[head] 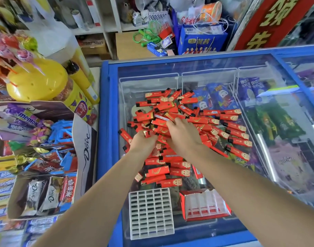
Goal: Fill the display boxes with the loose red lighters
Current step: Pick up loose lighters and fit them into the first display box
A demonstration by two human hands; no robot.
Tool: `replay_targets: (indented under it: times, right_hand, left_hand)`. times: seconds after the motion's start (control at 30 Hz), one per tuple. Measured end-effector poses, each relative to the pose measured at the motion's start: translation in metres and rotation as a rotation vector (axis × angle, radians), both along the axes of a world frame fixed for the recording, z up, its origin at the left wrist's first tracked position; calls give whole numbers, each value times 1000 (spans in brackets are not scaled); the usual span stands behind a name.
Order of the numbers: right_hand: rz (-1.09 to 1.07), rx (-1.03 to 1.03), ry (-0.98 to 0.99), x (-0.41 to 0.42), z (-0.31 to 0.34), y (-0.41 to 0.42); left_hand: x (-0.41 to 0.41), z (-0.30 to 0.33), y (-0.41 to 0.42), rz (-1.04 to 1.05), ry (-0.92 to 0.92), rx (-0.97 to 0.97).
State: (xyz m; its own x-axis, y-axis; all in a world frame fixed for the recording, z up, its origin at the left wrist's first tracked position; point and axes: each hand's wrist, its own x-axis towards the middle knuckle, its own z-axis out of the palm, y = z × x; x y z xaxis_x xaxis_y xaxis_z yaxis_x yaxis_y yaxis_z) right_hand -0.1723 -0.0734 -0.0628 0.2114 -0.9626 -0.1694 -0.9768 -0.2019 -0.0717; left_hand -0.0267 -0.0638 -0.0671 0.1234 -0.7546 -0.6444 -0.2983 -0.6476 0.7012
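Note:
A big heap of loose red lighters (191,120) lies on the glass lid of a blue chest freezer (106,122). My left hand (143,141) is in the heap's left part, its fingers curled around a few lighters. My right hand (184,136) lies flat on top of the heap's middle, fingers stretched forward and touching lighters. Nearer to me on the glass stand a white plastic grid tray (151,213) with empty cells and a red display box (204,205) with white dividers, also empty.
Left of the freezer is a counter crowded with sweets: a Dove carton (85,150), chocolate bars (45,195), Mentos, a yellow lollipop stand (37,81). Shelves and a blue bag (202,41) stand behind. Ice cream packs show under the glass at right.

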Motion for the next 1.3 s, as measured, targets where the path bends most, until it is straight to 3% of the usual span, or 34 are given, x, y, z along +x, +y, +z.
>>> replay_targets:
  times: [0.1, 0.33, 0.5, 0.6, 0.7, 0.8, 1.0, 1.13, 1.3]
  right_hand:
    - [2, 17, 48, 4, -6, -5]
    - [-4, 172, -38, 4, 2, -10]
    - [-1, 344, -46, -3, 15, -24]
    - [-168, 449, -267, -13, 24, -38]
    - [-336, 410, -539, -15, 30, -45]
    - [-311, 330, -630, -9, 29, -44]
    - [-39, 191, -307, 0, 5, -37]
    - [-19, 97, -120, 1, -1, -39]
    - [-85, 226, -100, -1, 5, -42]
  left_hand:
    - [-5, -6, -2, -77, -73, -38]
    - [-20, -18, -5, -201, -279, -48]
    - [-29, -22, -5, -200, -299, -65]
    - [-33, -25, -5, -206, -313, -88]
    - [-34, -29, -4, -205, -317, -120]
    - [-32, -29, -1, -223, -345, -146]
    - [-24, -30, -1, -331, -409, -192]
    - [-21, -31, -2, -409, -453, -199]
    - [-22, -28, 1, -511, -549, -230]
